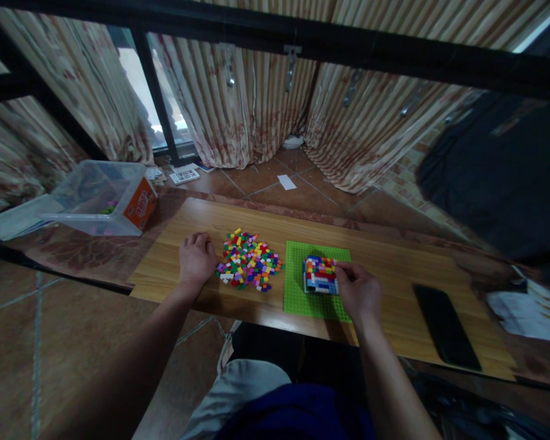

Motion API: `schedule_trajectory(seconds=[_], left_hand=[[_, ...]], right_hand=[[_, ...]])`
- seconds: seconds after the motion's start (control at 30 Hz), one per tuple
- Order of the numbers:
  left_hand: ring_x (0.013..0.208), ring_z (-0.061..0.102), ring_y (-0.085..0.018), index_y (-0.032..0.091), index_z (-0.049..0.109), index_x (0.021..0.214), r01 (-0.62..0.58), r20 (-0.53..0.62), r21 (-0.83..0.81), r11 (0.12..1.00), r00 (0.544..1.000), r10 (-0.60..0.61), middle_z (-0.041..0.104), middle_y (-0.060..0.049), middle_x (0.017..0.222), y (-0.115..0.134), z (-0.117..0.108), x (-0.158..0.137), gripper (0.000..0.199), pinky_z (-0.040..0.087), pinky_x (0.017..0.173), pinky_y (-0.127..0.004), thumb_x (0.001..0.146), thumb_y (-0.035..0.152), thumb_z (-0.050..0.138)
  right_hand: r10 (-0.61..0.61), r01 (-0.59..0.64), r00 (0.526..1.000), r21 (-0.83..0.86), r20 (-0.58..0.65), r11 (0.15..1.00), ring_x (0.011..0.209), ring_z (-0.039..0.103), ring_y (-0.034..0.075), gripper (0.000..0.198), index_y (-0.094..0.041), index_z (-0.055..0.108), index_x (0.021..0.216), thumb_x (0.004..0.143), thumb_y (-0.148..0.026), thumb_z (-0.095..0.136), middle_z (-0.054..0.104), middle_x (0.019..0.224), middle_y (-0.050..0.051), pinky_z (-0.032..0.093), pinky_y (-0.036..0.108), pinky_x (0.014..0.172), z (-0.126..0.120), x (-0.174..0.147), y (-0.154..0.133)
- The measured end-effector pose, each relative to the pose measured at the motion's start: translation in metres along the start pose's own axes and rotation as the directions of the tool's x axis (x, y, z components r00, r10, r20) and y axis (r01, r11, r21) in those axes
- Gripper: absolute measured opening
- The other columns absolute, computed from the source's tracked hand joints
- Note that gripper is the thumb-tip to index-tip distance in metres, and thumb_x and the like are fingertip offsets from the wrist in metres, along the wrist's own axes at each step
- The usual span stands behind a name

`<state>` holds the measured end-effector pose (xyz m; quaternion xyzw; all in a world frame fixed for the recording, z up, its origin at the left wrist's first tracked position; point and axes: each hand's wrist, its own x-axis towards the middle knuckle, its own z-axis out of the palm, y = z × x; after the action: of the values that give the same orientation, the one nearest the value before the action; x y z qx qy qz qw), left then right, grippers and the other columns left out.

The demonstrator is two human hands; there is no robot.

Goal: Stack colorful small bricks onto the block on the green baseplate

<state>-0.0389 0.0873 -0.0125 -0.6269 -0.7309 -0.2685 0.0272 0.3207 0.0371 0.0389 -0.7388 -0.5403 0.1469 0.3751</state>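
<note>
My left hand rests on the wooden board, just left of a loose pile of small coloured building bricks. Its fingers are loosely bent and slightly apart, with nothing visible in them. A green baseplate lies right of the pile. On it stands a block built of many coloured bricks, with rows of red, blue, white and yellow. My right hand is at this block's right edge, thumb and fingers pinched together by its upper right corner. Whatever the fingertips hold is hidden or too small to make out.
A black phone lies on the right part of the wooden board. Beyond the board's left end stands a clear plastic box with an orange label. Papers lie at the far right. Dark metal bars cross in front of the curtains.
</note>
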Motion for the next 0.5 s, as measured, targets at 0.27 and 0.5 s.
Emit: schedule_trajectory(seconds=[0.27, 0.5], left_hand=[[0.105, 0.057, -0.033, 0.015, 0.066, 0.098, 0.003, 0.008, -0.009, 1.000, 1.000, -0.002, 0.066, -0.017, 0.109, 0.0013, -0.0013, 0.0001, 0.027, 0.042, 0.097, -0.049, 0.087, 0.023, 0.043], [0.105, 0.057, -0.033, 0.015, 0.066, 0.099, 0.006, -0.001, -0.009, 1.000, 1.000, -0.006, 0.066, -0.016, 0.110, 0.0006, -0.0005, -0.0002, 0.027, 0.043, 0.097, -0.048, 0.086, 0.024, 0.043]], right_hand=[[-0.051, 0.051, 0.998, 0.013, 0.039, 0.999, 0.074, 0.068, 0.025, 0.035, -0.016, 0.076, 0.087, 0.079, -0.041, 0.054, 0.076, 0.092, 0.013, 0.050, 0.036, 0.072, -0.0011, -0.0008, 0.0022], [-0.029, 0.029, 0.999, 0.008, 0.031, 1.000, 0.071, 0.067, 0.025, 0.034, -0.017, 0.076, 0.083, 0.077, -0.043, 0.055, 0.077, 0.084, 0.012, 0.050, 0.035, 0.068, -0.0029, 0.0010, 0.0016]])
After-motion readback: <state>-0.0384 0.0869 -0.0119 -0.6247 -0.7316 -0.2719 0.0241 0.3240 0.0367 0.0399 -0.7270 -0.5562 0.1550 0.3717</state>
